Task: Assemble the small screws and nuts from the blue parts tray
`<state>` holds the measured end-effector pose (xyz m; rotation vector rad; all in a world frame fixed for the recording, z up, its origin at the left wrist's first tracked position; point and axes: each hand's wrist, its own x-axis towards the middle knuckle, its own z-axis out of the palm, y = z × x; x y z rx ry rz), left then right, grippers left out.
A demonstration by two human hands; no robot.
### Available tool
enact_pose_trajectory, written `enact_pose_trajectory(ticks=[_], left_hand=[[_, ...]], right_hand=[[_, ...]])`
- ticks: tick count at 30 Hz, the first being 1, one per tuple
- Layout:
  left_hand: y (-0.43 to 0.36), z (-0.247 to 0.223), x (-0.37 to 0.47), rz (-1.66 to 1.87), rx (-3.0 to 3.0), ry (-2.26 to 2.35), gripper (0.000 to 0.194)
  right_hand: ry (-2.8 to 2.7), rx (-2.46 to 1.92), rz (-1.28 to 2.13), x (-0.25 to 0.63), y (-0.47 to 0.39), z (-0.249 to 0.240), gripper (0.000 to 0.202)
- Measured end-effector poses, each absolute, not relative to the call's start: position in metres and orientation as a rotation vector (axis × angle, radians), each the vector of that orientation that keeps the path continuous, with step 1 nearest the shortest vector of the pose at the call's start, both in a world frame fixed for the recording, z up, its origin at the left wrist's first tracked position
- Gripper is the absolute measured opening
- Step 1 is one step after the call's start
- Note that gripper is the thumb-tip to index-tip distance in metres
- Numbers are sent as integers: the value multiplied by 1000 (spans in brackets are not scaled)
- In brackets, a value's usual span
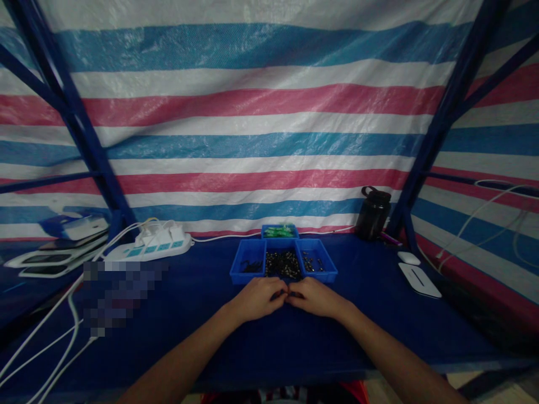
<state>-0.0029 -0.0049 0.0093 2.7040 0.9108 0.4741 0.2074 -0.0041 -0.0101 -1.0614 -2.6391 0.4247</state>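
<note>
My left hand (261, 298) and my right hand (314, 297) meet over the blue table, fingertips pinched together and touching. Whatever lies between them is too small or hidden to make out. Just beyond the hands stand three blue bins side by side. The left bin (236, 273) holds a few dark pieces. Many small black and brassy parts (284, 264) fill the middle bin, its front wall partly covered by my hands. In the right bin (331, 275) lie several small shiny metal parts (309, 262). Behind them, another blue bin (264, 231) contains green items (280, 230).
A white power strip (147, 251) with plugs and cables sits at the left, near stacked white trays or devices (63, 258). On the right are a dark bottle (373, 214), a small white case (408, 258) and a flat white item (420, 280). Striped sheeting (261, 146) hangs behind.
</note>
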Motion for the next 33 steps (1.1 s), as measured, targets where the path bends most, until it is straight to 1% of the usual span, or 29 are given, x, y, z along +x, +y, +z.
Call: enact_pose_trajectory(ticks=[15,22,27,33], left_hand=[[-3,7,-2,449,2757,1021,12],[-3,10,-4,326,2769,1111,13],[-2,6,-5,286,2781,1086,11],[0,2,-3,270,2784,1055,15]], right_hand=[[-2656,-1043,394,208,-5,-5,21],[-2637,-1095,431,209,-5,-2,21],[-2583,-1134,419,208,-6,-1,21],[-2504,-1071,560,205,-8,0,19]])
